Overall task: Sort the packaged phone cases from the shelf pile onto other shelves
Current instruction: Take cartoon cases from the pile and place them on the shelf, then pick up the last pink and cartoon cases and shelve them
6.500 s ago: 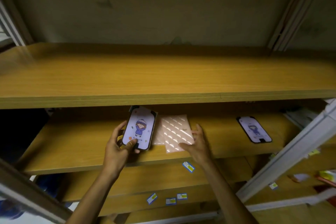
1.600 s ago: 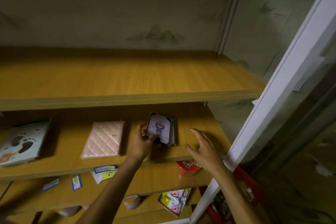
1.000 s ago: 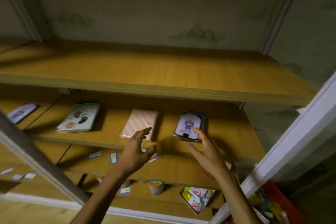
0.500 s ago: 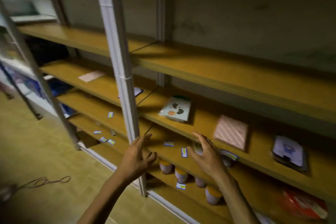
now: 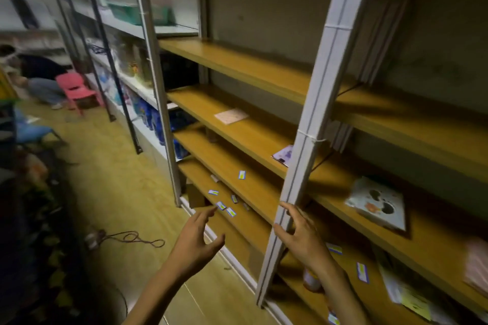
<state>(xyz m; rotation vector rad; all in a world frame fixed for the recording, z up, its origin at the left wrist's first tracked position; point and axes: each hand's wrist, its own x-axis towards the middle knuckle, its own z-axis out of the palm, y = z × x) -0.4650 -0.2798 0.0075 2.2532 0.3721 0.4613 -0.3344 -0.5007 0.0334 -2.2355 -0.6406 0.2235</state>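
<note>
Wooden shelves [image 5: 253, 137] run from near right to far left. Flat on one board lie a pink packaged case [image 5: 231, 116], a purple cartoon case [image 5: 284, 155] partly behind a white upright, and a case with black paw prints [image 5: 376, 203]. At the right edge a pink quilted case [image 5: 478, 264] shows blurred. My left hand [image 5: 196, 241] hangs open in the air over the floor, holding nothing. My right hand [image 5: 301, 235] is open with its fingertips against the white upright post [image 5: 311, 124].
Small blue and yellow price labels [image 5: 227, 208] dot the lower shelf edges. A cable [image 5: 132, 239] lies coiled on the wooden floor. Far left, a person crouches beside a pink chair [image 5: 76, 88]. More metal uprights [image 5: 158, 82] stand along the aisle.
I set the cartoon case on the shelf by the pink quilted one and let go. The view has swung left along the aisle; my right hand has reached the white upright.
</note>
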